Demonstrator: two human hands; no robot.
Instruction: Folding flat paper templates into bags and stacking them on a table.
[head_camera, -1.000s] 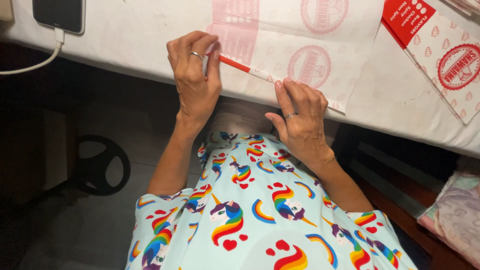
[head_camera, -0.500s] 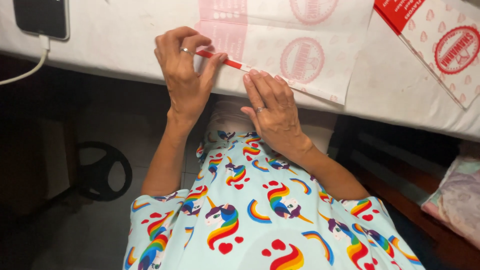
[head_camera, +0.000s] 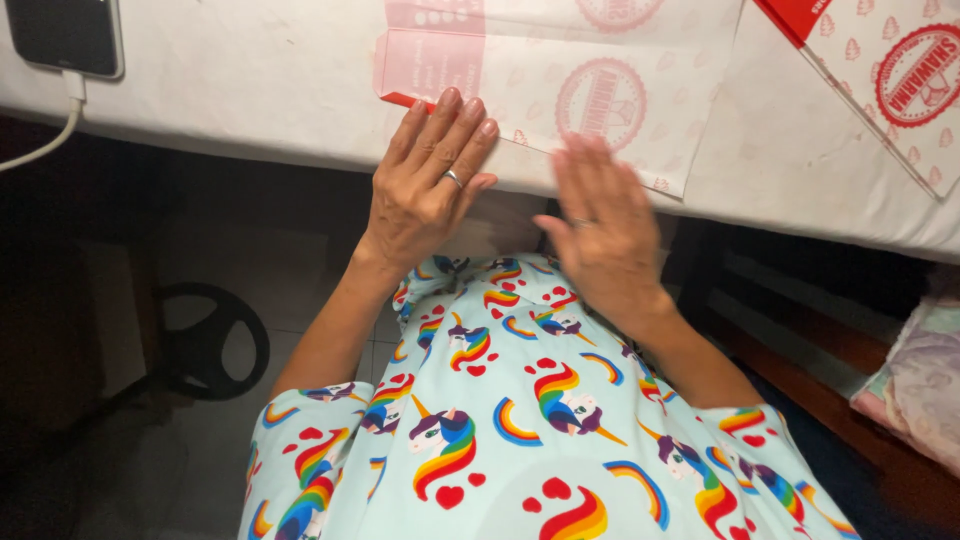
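A white paper sheet (head_camera: 560, 90) with round red stamps and a pink panel lies on the white table (head_camera: 250, 90), its near edge folded over along the table's front. My left hand (head_camera: 425, 195) lies flat with fingers spread, fingertips pressing the folded edge near a red corner of the sheet. It wears a ring. My right hand (head_camera: 605, 235) is blurred, flat and open, just below the fold to the right, with a ring on it too. Neither hand holds anything.
A dark phone (head_camera: 65, 35) with a white cable (head_camera: 45, 140) lies at the table's far left. Another stamped sheet with a red flap (head_camera: 890, 70) sits at the right. A black round chair base (head_camera: 205, 345) stands on the floor at left, patterned fabric (head_camera: 915, 390) at right.
Both hands had pinched the fold's red edge; now the left lies flat on it. The right has slid right along the fold and opened. The view moved closer.
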